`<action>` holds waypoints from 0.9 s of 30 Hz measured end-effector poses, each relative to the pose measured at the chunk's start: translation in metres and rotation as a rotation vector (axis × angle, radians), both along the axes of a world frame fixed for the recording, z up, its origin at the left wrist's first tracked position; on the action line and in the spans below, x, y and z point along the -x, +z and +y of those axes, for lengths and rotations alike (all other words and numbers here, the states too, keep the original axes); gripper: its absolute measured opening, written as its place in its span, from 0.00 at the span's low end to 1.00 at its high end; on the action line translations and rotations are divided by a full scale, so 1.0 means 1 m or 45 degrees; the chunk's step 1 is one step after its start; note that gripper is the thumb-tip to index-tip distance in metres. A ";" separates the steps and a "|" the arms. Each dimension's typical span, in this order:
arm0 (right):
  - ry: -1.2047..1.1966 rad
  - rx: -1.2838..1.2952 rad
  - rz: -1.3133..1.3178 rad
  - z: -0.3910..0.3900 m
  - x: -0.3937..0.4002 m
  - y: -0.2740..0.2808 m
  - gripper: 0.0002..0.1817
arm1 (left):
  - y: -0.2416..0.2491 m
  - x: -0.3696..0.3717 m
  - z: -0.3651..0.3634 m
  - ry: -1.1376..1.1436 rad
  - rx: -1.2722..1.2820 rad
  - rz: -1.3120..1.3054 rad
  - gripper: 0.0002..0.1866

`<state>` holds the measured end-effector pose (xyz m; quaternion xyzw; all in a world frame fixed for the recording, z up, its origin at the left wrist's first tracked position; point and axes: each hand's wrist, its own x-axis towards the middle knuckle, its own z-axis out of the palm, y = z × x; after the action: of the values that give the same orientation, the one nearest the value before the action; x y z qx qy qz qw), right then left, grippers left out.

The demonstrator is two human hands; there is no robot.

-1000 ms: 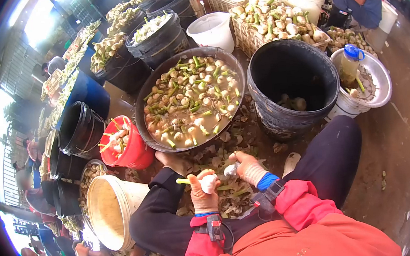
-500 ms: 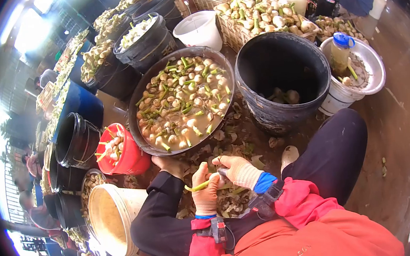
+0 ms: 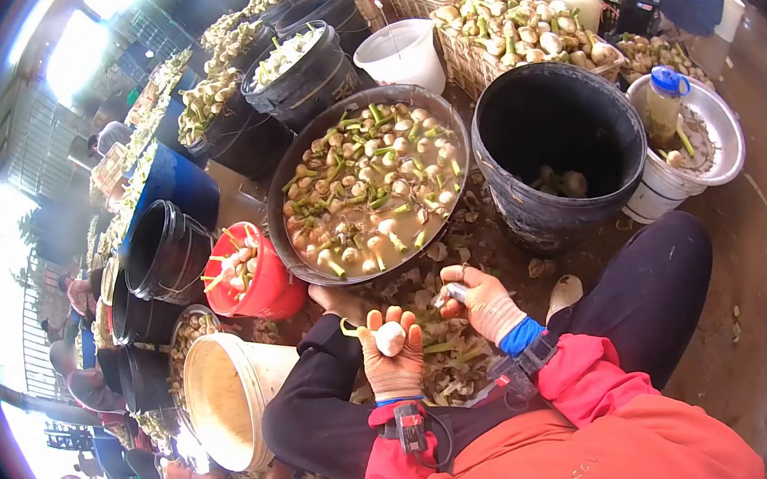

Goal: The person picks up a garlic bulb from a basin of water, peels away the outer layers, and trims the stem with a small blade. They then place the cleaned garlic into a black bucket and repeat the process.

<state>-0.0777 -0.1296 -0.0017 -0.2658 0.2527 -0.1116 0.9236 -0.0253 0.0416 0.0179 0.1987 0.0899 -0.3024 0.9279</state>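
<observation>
My left hand [image 3: 394, 370], in an orange-palmed knit glove, is turned palm up with its fingers curled round a pale garlic bulb [image 3: 390, 339]. A bent green stem [image 3: 348, 328] shows at the left of its fingers. To the right, my gloved right hand [image 3: 490, 305] grips a small knife [image 3: 454, 294] with a silvery surface; much of it is hidden by the fingers. The two hands are apart, above a heap of peelings and cut stems [image 3: 446, 363] between my legs. Past them stands a wide basin [image 3: 280, 240] of murky water full of trimmed garlic bulbs.
A large black bucket [image 3: 543, 215] with a few bulbs inside stands ahead right, beside a white basin [image 3: 733, 146] holding a bottle [image 3: 663, 106]. Left are a red bucket [image 3: 277, 282] and a cream bucket [image 3: 255, 390]. Behind is a heaped wicker basket [image 3: 468, 60]. Other people sit nearby.
My hands have come apart: the right has moved away with the knife, and the left has turned palm up, showing the bulb. The whole view has shifted slightly.
</observation>
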 end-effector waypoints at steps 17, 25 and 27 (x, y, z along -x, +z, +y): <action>0.304 0.311 0.301 -0.004 -0.007 -0.036 0.10 | 0.080 -0.134 0.117 0.745 -0.776 -0.185 0.08; 0.314 0.199 0.392 -0.010 -0.016 -0.041 0.09 | 0.157 -0.179 0.230 1.053 -1.785 -0.332 0.14; 0.288 0.227 0.417 -0.011 -0.017 -0.042 0.09 | 0.158 -0.195 0.271 -0.018 -3.216 -0.450 0.25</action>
<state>-0.0608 -0.1409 -0.0438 -0.3877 0.3571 0.0157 0.8496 0.1692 0.3130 0.1762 0.9775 0.1886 0.0185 0.0923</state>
